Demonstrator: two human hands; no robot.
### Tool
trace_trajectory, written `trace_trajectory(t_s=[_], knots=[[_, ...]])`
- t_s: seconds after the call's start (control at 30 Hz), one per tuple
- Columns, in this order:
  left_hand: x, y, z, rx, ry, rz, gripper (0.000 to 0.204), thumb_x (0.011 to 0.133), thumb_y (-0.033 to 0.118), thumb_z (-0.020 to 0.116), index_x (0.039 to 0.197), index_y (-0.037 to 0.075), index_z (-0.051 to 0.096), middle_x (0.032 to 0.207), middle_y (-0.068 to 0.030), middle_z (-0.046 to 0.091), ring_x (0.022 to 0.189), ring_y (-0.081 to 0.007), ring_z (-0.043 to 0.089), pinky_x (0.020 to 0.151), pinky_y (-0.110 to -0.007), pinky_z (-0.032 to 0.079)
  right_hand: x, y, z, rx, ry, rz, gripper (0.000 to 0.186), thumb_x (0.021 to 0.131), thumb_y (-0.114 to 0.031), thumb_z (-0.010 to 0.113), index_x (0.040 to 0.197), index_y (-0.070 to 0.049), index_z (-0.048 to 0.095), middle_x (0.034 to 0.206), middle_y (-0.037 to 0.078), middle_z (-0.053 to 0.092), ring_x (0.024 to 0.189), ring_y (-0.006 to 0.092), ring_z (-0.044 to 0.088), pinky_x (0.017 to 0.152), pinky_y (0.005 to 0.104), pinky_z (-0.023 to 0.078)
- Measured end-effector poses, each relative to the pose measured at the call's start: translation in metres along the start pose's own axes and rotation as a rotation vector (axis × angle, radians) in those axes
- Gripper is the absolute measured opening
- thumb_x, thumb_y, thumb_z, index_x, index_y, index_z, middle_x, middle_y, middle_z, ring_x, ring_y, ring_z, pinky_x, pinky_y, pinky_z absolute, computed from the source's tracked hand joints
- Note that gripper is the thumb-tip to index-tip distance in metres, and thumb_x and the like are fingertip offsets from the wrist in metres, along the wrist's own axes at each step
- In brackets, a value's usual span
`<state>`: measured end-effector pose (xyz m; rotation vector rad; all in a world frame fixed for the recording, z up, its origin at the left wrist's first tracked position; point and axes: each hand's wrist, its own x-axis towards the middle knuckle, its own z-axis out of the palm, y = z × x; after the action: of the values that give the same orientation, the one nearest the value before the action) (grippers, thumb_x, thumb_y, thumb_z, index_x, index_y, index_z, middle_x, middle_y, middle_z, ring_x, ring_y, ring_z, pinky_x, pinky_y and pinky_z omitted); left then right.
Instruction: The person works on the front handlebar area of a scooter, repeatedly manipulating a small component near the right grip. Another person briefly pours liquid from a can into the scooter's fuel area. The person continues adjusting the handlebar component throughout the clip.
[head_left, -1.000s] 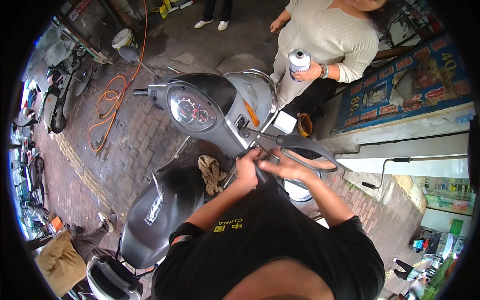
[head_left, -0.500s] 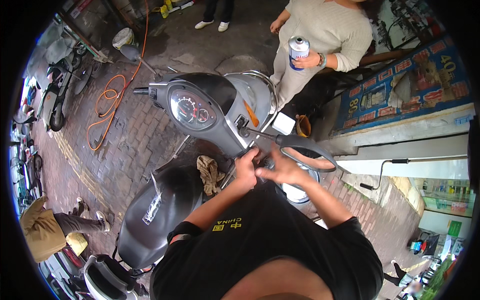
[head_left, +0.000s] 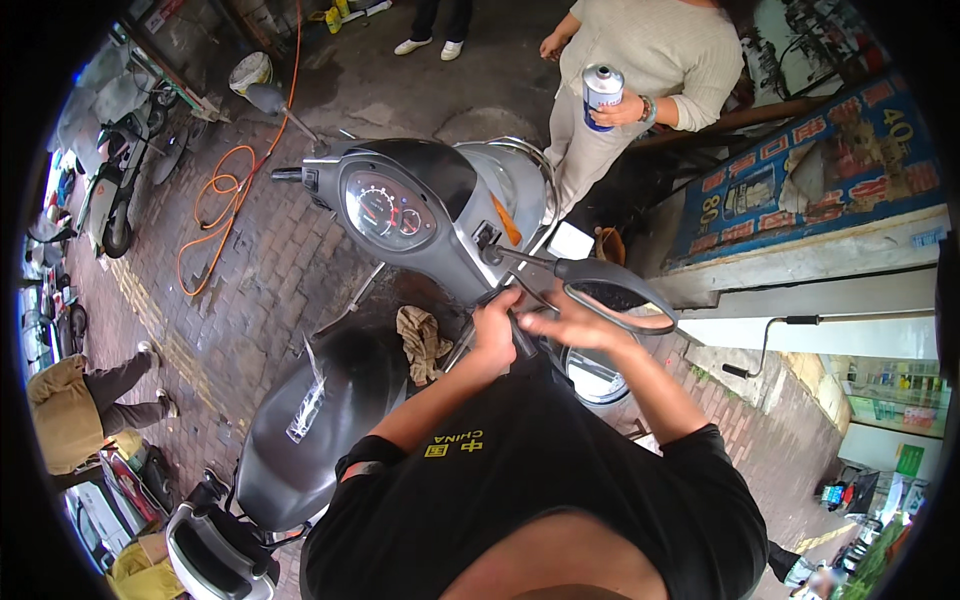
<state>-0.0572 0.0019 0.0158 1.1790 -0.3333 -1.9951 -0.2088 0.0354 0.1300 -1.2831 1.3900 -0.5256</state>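
Brick paving [head_left: 285, 265] spreads around the grey motor scooter [head_left: 450, 268], and a faded blue signboard [head_left: 725, 225] stands beyond its front end, toward your side. You are right up against the scooter's flank, by the handlebar end nearest the rear-view mirror [head_left: 625, 296].

Your left hand [head_left: 493, 330] is curled around what looks like the dark handlebar grip [head_left: 523, 340], at the scooter's near side; that hold probably steadies the bar. Your right hand [head_left: 575, 325] is loosely open just beside the grip, fingers apart and blurred, and appears to hold nothing; whether it touches the bar cannot be told.

Near the front of the scooter's seat [head_left: 345, 400] you have a bunched brown rag [head_left: 422, 345], perhaps left there to be within easy reach. Crumpled transparent plastic [head_left: 308, 405] lies on the seat itself.

Beside the scooter's front, a person in a cream top [head_left: 655, 55] grips a metal can [head_left: 602, 95] upright, likely so nothing spills. Across the scooter from you, an orange hose [head_left: 238, 200] lies in loose loops, well apart from the wheels, presumably to keep it from snagging.
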Motion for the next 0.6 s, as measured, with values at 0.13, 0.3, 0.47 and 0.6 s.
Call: trace_trajectory(t_s=[0.13, 0.3, 0.47, 0.6], knots=[[-0.007, 0.019, 0.007, 0.329, 0.016, 0.034, 0.017, 0.087, 0.017, 0.066, 0.088, 0.0, 0.072, 0.083, -0.0022, 0.068, 0.074, -0.0145, 0.061, 0.065, -0.032, 0.048, -0.014, -0.033, 0.035, -0.437, 0.076, 0.056, 0.101, 0.082, -0.065, 0.07, 0.145, 0.007, 0.036, 0.129, 0.029, 0.06, 0.118, 0.0398, 0.062, 0.101, 0.0423, 0.049], [0.006, -0.002, -0.013, 0.295, -0.095, 0.169, 0.017, 0.086, 0.016, 0.067, 0.089, 0.0, 0.071, 0.083, -0.0042, 0.067, 0.075, -0.016, 0.061, 0.07, -0.033, 0.049, -0.012, -0.04, 0.033, -0.451, 0.035, 0.095, 0.105, 0.088, -0.058, 0.069, 0.153, 0.008, 0.021, 0.137, 0.033, 0.054, 0.133, 0.0418, 0.051, 0.111, 0.042, 0.04], [-0.006, 0.007, 0.011, 0.003, 0.053, -0.021, 0.02, 0.084, 0.018, 0.071, 0.098, 0.002, 0.071, 0.095, -0.0069, 0.071, 0.086, -0.0173, 0.065, 0.076, -0.031, 0.047, -0.018, -0.028, -0.004, -0.146, 0.103, 0.053, 0.06, 0.096, -0.054, 0.059, 0.135, -0.008, 0.055, 0.129, 0.018, 0.063, 0.127, 0.0367, 0.055, 0.109, 0.0434, 0.041], [-0.01, 0.01, 0.01, -0.025, 0.036, 0.001, 0.019, 0.084, 0.017, 0.071, 0.097, 0.003, 0.069, 0.093, -0.0052, 0.069, 0.085, -0.0161, 0.064, 0.075, -0.032, 0.046, -0.025, -0.039, -0.005, -0.173, 0.037, 0.078, 0.073, 0.097, -0.052, 0.061, 0.144, -0.002, 0.038, 0.137, 0.021, 0.056, 0.134, 0.0346, 0.049, 0.113, 0.0422, 0.036]])
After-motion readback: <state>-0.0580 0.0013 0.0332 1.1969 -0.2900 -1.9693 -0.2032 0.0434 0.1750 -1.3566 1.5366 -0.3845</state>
